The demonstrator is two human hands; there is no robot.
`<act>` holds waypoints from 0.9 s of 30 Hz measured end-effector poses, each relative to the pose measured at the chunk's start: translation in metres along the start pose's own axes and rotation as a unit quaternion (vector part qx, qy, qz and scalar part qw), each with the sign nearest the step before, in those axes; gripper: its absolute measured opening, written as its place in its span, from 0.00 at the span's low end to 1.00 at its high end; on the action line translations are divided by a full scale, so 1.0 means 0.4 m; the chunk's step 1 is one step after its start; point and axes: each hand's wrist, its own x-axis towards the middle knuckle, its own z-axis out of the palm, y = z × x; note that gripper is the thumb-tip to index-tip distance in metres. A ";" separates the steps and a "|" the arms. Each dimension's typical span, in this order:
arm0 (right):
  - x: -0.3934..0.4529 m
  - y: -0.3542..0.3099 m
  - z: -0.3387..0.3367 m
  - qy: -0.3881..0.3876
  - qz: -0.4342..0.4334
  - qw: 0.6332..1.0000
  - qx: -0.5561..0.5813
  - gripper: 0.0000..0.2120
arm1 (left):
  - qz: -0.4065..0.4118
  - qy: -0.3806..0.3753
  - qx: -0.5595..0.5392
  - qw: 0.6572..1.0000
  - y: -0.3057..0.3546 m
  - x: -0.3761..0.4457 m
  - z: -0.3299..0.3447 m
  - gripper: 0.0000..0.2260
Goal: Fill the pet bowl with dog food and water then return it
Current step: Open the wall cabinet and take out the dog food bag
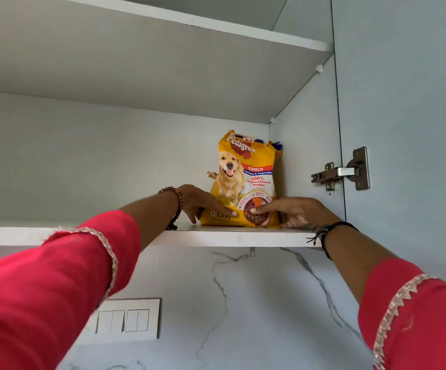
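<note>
A yellow dog food bag (248, 172) with a dog's picture stands upright at the right end of a white cabinet shelf (230, 236). Both my arms reach up to it. My left hand (200, 202) grips the bag's lower left side, thumb across the front. My right hand (294, 210) grips the lower right side, thumb on the front near the printed kibble bowl. The bag's base rests on the shelf. No pet bowl is in view.
An upper shelf (190, 20) spans above the bag. The cabinet's right wall carries a metal hinge (342, 170) on the open door (403, 102). Below the shelf is a marble-look wall with a white switch plate (125, 320).
</note>
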 end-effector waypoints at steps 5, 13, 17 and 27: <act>-0.002 0.009 -0.004 0.000 -0.010 1.000 -0.016 0.15 | 0.007 0.026 0.035 0.999 -0.018 0.010 0.004 0.75; -0.012 0.017 -0.007 0.010 -0.044 0.998 -0.042 0.20 | 0.002 0.049 0.055 0.997 -0.020 -0.031 0.004 0.74; -0.025 0.021 -0.004 -0.003 -0.048 0.999 -0.026 0.16 | -0.005 0.032 0.043 0.999 -0.015 -0.054 0.006 0.75; -0.075 0.006 0.000 -0.019 -0.059 0.998 -0.012 0.19 | 0.016 0.068 -0.025 0.997 -0.031 -0.130 0.024 0.71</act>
